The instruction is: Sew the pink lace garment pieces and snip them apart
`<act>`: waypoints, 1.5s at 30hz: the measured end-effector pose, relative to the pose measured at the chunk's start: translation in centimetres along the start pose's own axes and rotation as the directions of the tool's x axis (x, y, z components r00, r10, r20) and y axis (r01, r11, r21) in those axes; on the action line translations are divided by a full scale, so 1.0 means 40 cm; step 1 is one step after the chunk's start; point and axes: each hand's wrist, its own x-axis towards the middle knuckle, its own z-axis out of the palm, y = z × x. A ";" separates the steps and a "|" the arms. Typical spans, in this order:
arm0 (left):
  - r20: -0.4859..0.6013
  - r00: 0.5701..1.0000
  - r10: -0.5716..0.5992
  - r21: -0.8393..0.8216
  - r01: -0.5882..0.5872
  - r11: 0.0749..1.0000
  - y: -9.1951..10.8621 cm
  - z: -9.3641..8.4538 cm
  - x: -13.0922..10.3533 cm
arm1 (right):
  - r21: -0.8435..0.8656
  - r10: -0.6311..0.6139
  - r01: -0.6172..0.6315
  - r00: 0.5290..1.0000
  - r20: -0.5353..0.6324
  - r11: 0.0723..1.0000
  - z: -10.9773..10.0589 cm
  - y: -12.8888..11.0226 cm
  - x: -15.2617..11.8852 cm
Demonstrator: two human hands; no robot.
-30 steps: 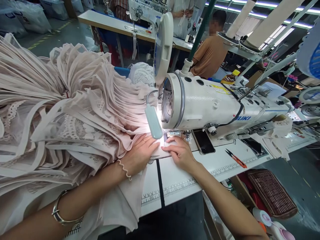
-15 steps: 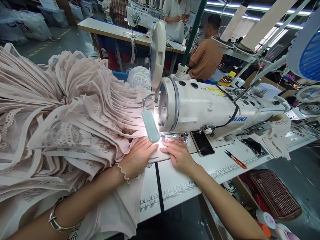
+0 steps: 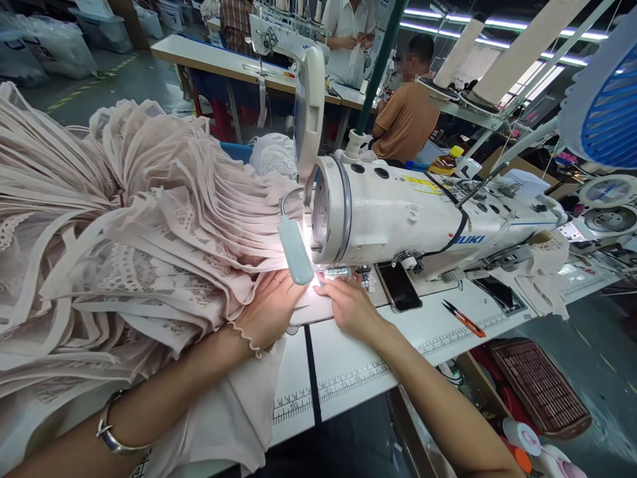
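Observation:
My left hand [image 3: 271, 302] lies flat on pale pink fabric [image 3: 311, 312] beside the needle area, fingers stretched forward. The grey-green lamp [image 3: 296, 252] in front hides some of its fingertips. Across from it, my right hand [image 3: 351, 309] has its fingers curled, with thumb and forefinger pinching the fabric's edge under the bright light. The head of a white sewing machine [image 3: 383, 212] stands just beyond both hands. A large heap of pale pink lace garments [image 3: 164, 245] spreads left of my left hand, and part of it hangs over the table's front edge.
A phone [image 3: 398, 287] lies right of my right hand, with orange-handled thread snips [image 3: 464, 318] farther along the ruler-marked table [image 3: 358, 385]. A fan [image 3: 602, 93] and thread cones [image 3: 458, 56] rise at the right. A person in a brown shirt [image 3: 408, 123] sits beyond the machine.
My right hand's fingers have drawn in from spread to curled on the fabric. My left hand has shifted slightly, staying flat. The whole view has moved a little.

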 end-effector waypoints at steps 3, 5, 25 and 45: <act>-0.077 0.997 0.004 0.034 -0.001 0.999 0.007 -0.004 -0.005 | -0.025 0.033 -0.032 0.998 0.054 0.999 -0.006 -0.002 0.005; -0.106 0.994 0.038 0.070 -0.030 0.997 0.011 -0.010 -0.009 | -0.035 0.043 -0.041 0.996 0.082 0.999 -0.008 -0.001 0.008; -0.071 0.997 -0.027 0.426 0.054 0.903 0.053 -0.019 -0.009 | -0.220 0.140 -0.128 0.990 0.036 0.967 0.015 0.004 0.011; 0.049 0.982 -0.182 0.460 0.139 0.877 0.058 -0.014 0.005 | -0.310 0.291 -0.260 0.955 0.057 0.915 0.015 -0.007 0.050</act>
